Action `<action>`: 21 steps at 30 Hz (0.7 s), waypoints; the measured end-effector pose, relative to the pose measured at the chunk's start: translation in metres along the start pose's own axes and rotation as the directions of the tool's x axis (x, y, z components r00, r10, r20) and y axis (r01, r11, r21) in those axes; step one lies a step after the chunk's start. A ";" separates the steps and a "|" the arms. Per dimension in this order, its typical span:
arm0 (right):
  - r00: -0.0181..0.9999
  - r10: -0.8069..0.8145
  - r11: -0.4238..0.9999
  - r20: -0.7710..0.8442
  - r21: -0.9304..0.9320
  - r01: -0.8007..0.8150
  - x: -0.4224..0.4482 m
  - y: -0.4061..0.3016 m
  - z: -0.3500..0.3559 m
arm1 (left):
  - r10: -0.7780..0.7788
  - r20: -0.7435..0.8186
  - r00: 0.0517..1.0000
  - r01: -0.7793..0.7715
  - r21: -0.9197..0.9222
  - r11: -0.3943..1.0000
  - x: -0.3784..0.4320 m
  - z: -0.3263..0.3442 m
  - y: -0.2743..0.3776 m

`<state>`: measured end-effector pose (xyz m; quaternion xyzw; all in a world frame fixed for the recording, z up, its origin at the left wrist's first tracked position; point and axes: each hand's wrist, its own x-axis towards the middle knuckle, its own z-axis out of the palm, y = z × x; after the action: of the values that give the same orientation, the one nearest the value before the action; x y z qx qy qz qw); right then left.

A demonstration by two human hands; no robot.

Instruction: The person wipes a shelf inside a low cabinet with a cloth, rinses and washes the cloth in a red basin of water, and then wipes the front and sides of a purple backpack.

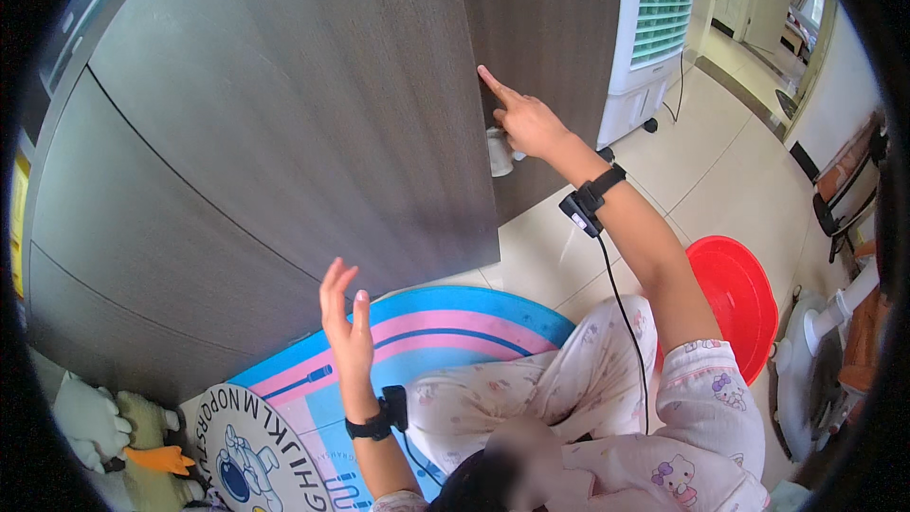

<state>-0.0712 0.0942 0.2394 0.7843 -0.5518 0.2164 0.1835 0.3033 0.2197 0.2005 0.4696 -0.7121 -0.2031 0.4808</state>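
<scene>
My right hand [530,121] is at the edge of a dark wood-grain cabinet door [341,107], its index finger extended to that edge and the other fingers curled. Just below the hand, a whitish object [500,153], perhaps a cloth, shows beside the door edge; whether the hand holds it I cannot tell. My left hand [346,316] is raised in front of the lower part of the dark furniture, fingers apart, holding nothing. Each wrist wears a black strap with a small device and a cable.
A coloured mat [455,313] lies beneath me, with a round alphabet mat [249,441] and plush toys [89,419] at lower left. A red basin [732,299] is at my right. A white air cooler [650,35] stands beyond the cabinet; a fan base [796,370] is at far right.
</scene>
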 end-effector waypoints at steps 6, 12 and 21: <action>0.994 0.095 0.993 0.050 -0.069 -0.092 -0.051 -0.027 -0.072 | -0.003 0.208 0.978 0.053 -0.235 0.971 -0.048 0.025 0.064; 0.962 -0.237 0.904 0.139 0.395 0.165 -0.103 -0.097 -0.134 | 0.146 0.164 0.976 -0.098 -0.271 0.958 -0.052 0.111 0.101; 0.977 -0.029 0.984 -0.209 0.164 0.064 -0.031 -0.058 -0.049 | -0.387 -0.076 0.919 0.233 -0.688 0.688 -0.043 0.088 0.019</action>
<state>-0.0324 0.1628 0.2608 0.7832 -0.4908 0.3381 0.1773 0.2217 0.2516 0.1539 0.3996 -0.4455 -0.4703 0.6486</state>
